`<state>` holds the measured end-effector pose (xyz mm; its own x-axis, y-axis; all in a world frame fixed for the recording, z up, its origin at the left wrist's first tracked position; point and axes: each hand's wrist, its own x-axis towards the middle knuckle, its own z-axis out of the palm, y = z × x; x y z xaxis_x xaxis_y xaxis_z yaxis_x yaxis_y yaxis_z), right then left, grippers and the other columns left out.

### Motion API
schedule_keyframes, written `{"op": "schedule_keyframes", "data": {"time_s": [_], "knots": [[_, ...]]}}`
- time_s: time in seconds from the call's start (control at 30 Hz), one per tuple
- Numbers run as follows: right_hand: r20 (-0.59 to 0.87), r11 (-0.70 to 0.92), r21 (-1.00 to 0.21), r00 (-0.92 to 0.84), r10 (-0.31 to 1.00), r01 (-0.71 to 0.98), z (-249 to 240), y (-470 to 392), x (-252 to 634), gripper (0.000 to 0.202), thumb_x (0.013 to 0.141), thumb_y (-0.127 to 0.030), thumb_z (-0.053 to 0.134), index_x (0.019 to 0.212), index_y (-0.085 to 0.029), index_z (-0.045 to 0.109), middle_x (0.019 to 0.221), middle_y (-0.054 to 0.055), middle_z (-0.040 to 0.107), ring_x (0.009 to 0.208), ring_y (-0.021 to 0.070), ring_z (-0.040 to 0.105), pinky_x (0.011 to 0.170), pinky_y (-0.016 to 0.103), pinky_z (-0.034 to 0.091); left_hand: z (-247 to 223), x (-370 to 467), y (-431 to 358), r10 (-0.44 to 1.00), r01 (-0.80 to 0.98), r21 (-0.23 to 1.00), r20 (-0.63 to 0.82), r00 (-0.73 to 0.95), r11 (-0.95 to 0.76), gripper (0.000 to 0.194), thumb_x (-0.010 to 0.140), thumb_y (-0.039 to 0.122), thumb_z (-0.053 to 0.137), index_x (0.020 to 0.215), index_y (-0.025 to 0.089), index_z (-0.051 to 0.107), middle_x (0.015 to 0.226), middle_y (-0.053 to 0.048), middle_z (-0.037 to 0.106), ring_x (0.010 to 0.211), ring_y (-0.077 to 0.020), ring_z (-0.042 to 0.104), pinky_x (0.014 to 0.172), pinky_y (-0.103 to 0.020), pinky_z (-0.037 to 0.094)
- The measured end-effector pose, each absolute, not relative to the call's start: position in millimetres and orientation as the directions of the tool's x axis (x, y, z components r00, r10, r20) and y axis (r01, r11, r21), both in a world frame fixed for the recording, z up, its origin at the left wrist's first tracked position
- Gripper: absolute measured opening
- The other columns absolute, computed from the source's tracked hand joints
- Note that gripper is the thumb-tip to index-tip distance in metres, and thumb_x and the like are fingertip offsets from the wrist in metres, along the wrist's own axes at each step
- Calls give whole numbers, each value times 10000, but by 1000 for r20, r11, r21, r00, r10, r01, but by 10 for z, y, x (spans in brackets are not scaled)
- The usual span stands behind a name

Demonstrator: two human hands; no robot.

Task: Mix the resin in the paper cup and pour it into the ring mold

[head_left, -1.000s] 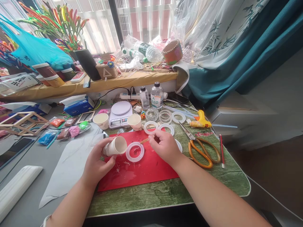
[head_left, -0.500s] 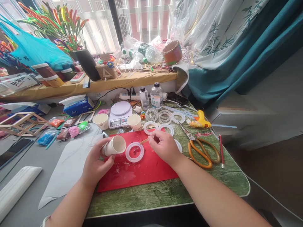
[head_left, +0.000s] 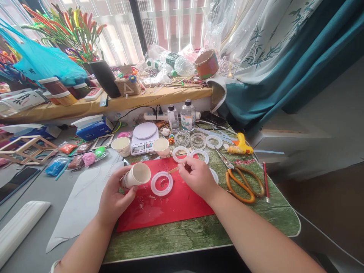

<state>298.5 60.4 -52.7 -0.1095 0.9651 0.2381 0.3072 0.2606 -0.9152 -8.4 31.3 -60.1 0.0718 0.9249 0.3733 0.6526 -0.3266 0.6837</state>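
My left hand (head_left: 118,189) is wrapped round a white paper cup (head_left: 141,174), tilted with its mouth toward the right. Between my hands, a translucent ring-shaped mould (head_left: 162,192) lies flat on a red sheet (head_left: 182,206). Pinched in my right hand (head_left: 197,176) is a small flat wooden stick (head_left: 173,170), its tip at the upper right edge of the mould. Dark reddish bits show on the sheet inside the ring. Whether the cup holds anything cannot be made out.
Behind the sheet stand two paper cups (head_left: 121,146), a kitchen scale (head_left: 145,136), clear bottles (head_left: 187,115) and several more rings (head_left: 214,141). To the right lie orange-handled scissors (head_left: 241,180), a yellow glue gun (head_left: 241,145) and a red pencil (head_left: 266,182). Tissue boxes (head_left: 93,128) sit left.
Hardly anything differs. The paper cup in my left hand has shifted very slightly, while the wooden stick stays at the mould's edge.
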Motion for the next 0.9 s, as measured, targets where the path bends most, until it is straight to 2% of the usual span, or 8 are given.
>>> {"op": "schedule_keyframes", "data": {"time_s": [0.2,0.53,0.7,0.83,0.9], "knots": [[237,258,-915,-105,966,309,-531,604,2986,270,933,-290,607,693,-234,496,603,-54,481,575,138,436,576,295,346,-593,-64,308,928,632,705,368,63,-322,491,914,313,716,1382,266,576,1335,-115,693,1195,-335,692,893,-434,601],[221,245,-920,-109,969,306,-542,614,2985,249,942,-299,599,714,-230,529,614,-49,486,576,140,442,579,299,339,-611,-73,303,928,608,726,368,52,-322,472,942,331,711,1387,273,565,1306,-110,690,1132,-309,689,834,-399,587],[222,245,-921,-109,969,302,-513,613,2974,271,942,-314,588,699,-233,500,602,-49,477,575,142,435,589,301,343,-621,-72,303,928,593,739,369,40,-319,484,956,346,705,1404,270,542,1310,-125,689,1139,-319,703,860,-428,591],[222,246,-920,-110,969,304,-495,596,2977,271,941,-319,585,695,-232,511,585,-52,460,564,143,423,583,304,331,-621,-81,301,926,576,748,375,41,-328,470,960,344,711,1392,271,544,1338,-128,681,1257,-338,673,1008,-489,567],[222,245,-921,-109,969,304,-492,590,2980,265,940,-317,586,700,-230,518,589,-52,462,566,142,422,585,303,332,-628,-88,302,926,569,754,375,39,-329,475,959,344,716,1395,269,542,1349,-132,677,1271,-341,668,1021,-494,563]]}}
